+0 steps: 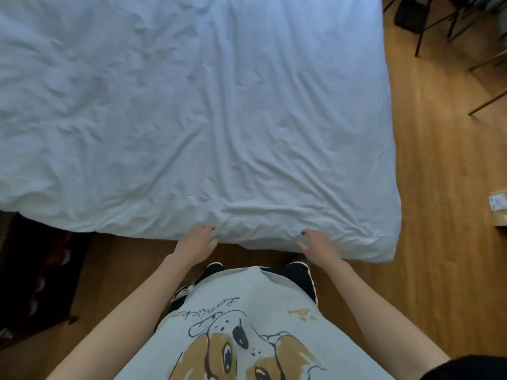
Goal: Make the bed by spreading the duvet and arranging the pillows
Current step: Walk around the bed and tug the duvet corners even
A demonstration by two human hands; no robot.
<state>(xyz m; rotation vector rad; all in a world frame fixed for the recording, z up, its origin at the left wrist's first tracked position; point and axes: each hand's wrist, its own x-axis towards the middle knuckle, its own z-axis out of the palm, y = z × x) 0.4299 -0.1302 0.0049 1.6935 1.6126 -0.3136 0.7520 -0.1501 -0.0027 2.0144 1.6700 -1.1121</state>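
Observation:
A pale blue-white duvet (192, 111) lies spread over the bed and fills most of the view, creased in many places. Its near edge hangs over the foot of the bed in front of me. My left hand (198, 240) grips that near edge, fingers curled into the fabric. My right hand (315, 242) grips the same edge a little to the right, close to the duvet's near right corner (384, 250). No pillows are in view.
Wooden floor (439, 187) runs along the right side of the bed and under my feet. Dark chair legs (428, 26) stand at the far right. A cardboard box (498, 207) sits at the right edge. A dark shelf (35, 270) stands at the near left.

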